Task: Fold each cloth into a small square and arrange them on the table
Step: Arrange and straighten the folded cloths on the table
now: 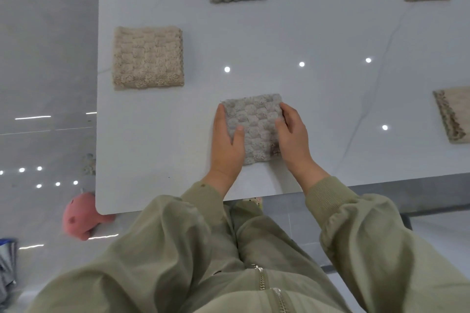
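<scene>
Head view: hands (227, 145) (292, 134) flank nubby grey square cloth (256, 119).

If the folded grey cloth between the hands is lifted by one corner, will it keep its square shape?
Probably not: the grey cloth looks like soft, fluffy pile in loose layers, so it would likely sag and unfold. Being fluffy, it seems light for its size. Pushed on the glossy table it should slide, though layers may shift.
</scene>
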{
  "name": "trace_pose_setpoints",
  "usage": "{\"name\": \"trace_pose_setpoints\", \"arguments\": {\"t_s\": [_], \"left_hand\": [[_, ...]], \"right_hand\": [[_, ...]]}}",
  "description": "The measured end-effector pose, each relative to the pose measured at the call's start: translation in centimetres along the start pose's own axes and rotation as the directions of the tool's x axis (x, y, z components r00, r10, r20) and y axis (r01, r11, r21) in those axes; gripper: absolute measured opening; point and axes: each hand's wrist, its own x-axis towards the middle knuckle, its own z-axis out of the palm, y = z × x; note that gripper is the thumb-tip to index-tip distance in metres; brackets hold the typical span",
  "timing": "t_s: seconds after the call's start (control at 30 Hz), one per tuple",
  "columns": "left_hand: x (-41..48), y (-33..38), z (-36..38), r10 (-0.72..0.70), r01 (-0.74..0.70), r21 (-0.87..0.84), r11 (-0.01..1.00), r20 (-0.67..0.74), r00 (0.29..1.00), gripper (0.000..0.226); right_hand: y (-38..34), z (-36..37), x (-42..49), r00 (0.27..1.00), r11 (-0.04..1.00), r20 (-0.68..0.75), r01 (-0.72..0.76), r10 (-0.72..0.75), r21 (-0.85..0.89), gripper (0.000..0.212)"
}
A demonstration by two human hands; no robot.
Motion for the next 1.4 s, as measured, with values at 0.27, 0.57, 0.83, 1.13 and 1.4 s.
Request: {"name": "trace_pose_setpoints", "arguments": {"t_s": [0.27, 0.57, 0.83, 1.13, 1.4], "left_hand": [[0.1, -0.6, -0.3, 0.008, -0.008, 0.013, 1.000, 0.004, 1.000, 0.066], [0.8, -0.3, -1.6, 0.256, -0.278, 0.328, 0.903, 0.109, 0.961, 0.060], [6.2, 2.2, -4.9, 0.293, -0.779, 0.600, 0.179, 0.724, 0.625, 0.064], [9.0, 4.9, -10.3, 0.141, -0.950, 0.306, -0.059, 0.945, 0.295, 0.060], [8.9, 5.1, -7.8, 0.102, -0.994, 0.038, -0.103, 0.994, 0.028, 0.058]], "right_hand": [[0.4, -0.5, -0.5, 0.999, 0.998, -0.041, -0.009, 0.007, -0.062, 0.042], [0.2, -0.8, -1.1, 0.997, 0.990, -0.072, -0.011, 0.001, -0.140, 0.044], [-0.4, 1.0, -2.6, 0.971, 0.771, -0.179, 0.006, -0.155, -0.636, 0.047], [-2.9, 10.1, -7.4, 0.807, 0.712, -0.587, -0.453, 0.071, -0.537, 0.056], [-2.1, 11.9, -9.4, 0.656, 0.673, -0.739, -0.617, 0.152, -0.409, 0.057]]}}
